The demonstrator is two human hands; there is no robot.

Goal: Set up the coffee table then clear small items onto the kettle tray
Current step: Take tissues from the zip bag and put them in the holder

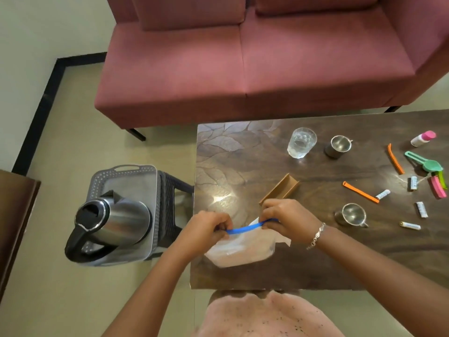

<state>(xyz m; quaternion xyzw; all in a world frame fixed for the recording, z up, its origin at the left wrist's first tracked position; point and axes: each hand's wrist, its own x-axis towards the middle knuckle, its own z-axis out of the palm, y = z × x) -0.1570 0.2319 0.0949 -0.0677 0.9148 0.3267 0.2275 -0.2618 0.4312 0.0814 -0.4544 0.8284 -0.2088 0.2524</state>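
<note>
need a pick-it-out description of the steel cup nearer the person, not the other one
On the dark wooden coffee table, look just right of the right hand wearing the bracelet. The near steel cup stands there, beside a white battery. The far steel cup instead stands by the clear glass.

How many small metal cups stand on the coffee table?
2. One metal cup stands at the far side, just right of the clear glass; the other metal cup stands nearer, right of the right hand. None seems hidden.
</note>
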